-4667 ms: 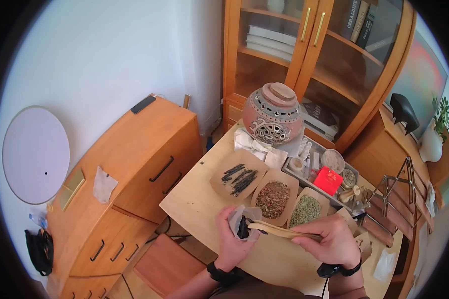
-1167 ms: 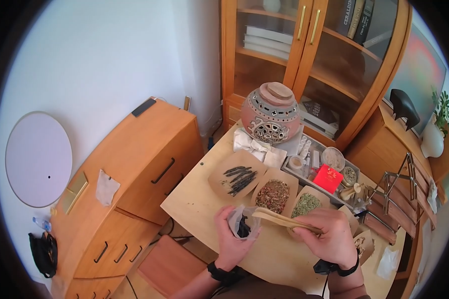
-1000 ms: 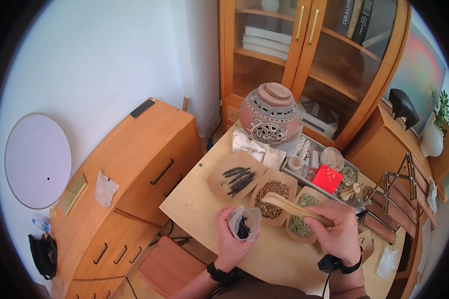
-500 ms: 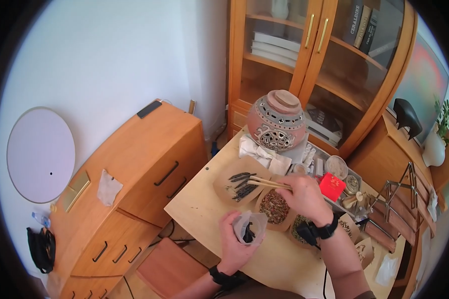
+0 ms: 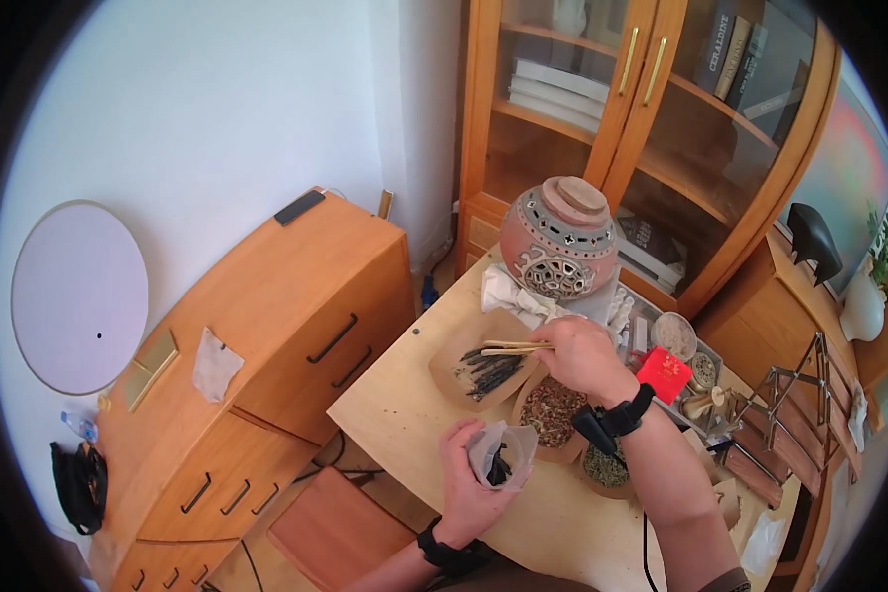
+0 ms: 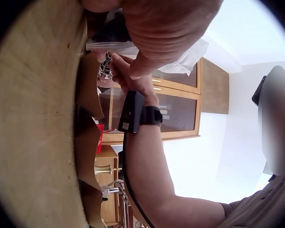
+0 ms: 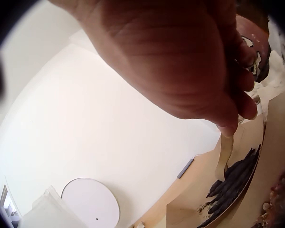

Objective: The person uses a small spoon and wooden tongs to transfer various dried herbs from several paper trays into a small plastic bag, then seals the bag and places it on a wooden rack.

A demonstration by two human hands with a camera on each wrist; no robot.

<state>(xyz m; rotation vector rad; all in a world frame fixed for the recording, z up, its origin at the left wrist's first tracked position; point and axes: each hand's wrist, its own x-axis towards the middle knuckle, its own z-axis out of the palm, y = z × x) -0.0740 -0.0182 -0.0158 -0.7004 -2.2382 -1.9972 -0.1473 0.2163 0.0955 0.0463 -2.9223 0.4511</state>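
My left hand (image 5: pixel 469 498) grips a translucent plastic bag (image 5: pixel 521 446), its mouth open upward. Dark pieces (image 5: pixel 500 466) lie inside it. Wooden tongs (image 5: pixel 511 347) are pinched in my right hand (image 5: pixel 587 357), which reaches over the table. Their tips are down at the dark, stick-like pieces (image 5: pixel 493 373) in a brown paper tray (image 5: pixel 501 324). From the right wrist, the tongs (image 7: pixel 224 159) show close over the dark sticks (image 7: pixel 237 178). My left hand (image 6: pixel 171 33) partly covers the bag in its own wrist view.
Paper trays of reddish dried flakes (image 5: pixel 553 412) and green herbs (image 5: pixel 607 469) stand beside the dark sticks, partly under my right arm. A pierced clay pot (image 5: pixel 559 237) stands behind, near a red packet (image 5: pixel 665 373). A wooden folding rack (image 5: pixel 775 434) is at the right.
My right hand has carried the tongs from over the bag, up and away, to the tray of dark sticks. My left hand still holds the bag in nearly the same place.
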